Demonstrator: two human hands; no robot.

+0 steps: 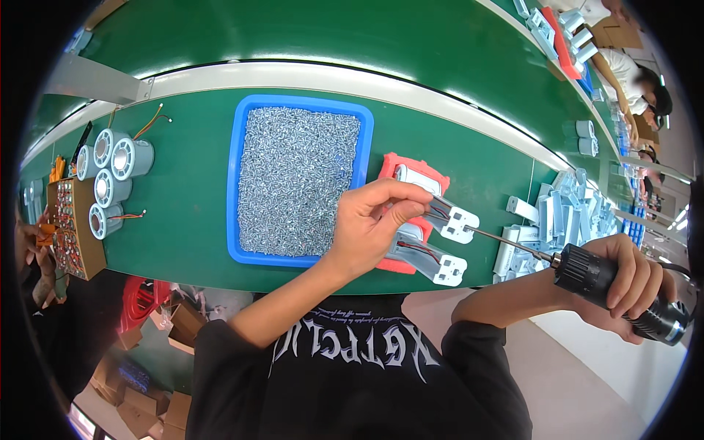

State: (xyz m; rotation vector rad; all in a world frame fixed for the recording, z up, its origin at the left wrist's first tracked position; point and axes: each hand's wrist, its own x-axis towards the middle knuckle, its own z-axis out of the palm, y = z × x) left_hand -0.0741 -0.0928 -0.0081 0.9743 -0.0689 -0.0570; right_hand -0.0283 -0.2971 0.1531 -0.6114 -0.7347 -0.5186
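Observation:
My right hand point(623, 290) is wrapped round a black electric screwdriver point(587, 275). Its long thin bit reaches left to the white end piece of a light-blue housing point(460, 224); whether the tip touches a screw is too small to tell. My left hand point(375, 220) is closed in a pinch of thumb and forefinger beside that housing's body; what sits between the fingertips is hidden. A second housing point(440, 268) with red and dark wires lies just nearer. Both rest at a red foam holder point(396, 163), partly covered by my left hand.
A blue tray point(233, 183) full of small metal screws stands left of the holder. Grey-white round motors point(114, 187) and a cardboard box point(92, 253) of small parts are at far left. Light-blue housings point(565, 213) pile up at right. People work at both sides.

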